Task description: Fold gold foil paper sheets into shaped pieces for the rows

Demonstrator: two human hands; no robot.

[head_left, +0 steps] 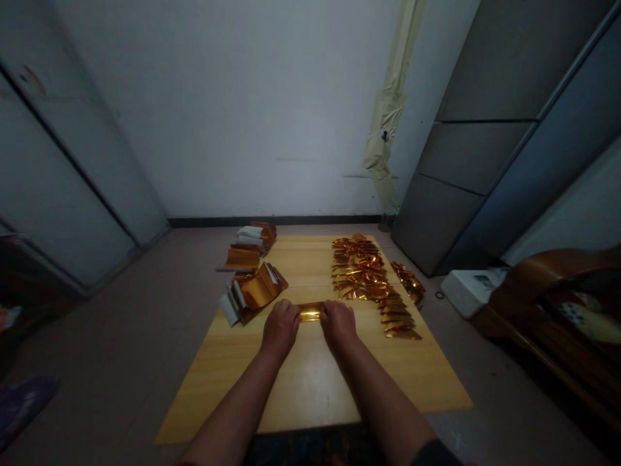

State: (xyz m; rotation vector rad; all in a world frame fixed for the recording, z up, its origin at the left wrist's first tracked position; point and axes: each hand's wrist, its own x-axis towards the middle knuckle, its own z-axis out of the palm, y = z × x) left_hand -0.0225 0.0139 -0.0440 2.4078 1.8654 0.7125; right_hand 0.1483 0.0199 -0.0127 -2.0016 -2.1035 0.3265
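Fingers (295, 312) curled, left hand (281, 325) and right hand (340, 321); gold foil strip (310, 312) held at both ends, shiny, narrow, bright-streaked.

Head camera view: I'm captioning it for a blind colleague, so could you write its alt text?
A person's left hand and right hand hold a shiny gold strip between them over a wood-toned tabletop. Bunched copper-and-white sheets lie toward the left, and crowded rows of shiny gold pieces toward the right.
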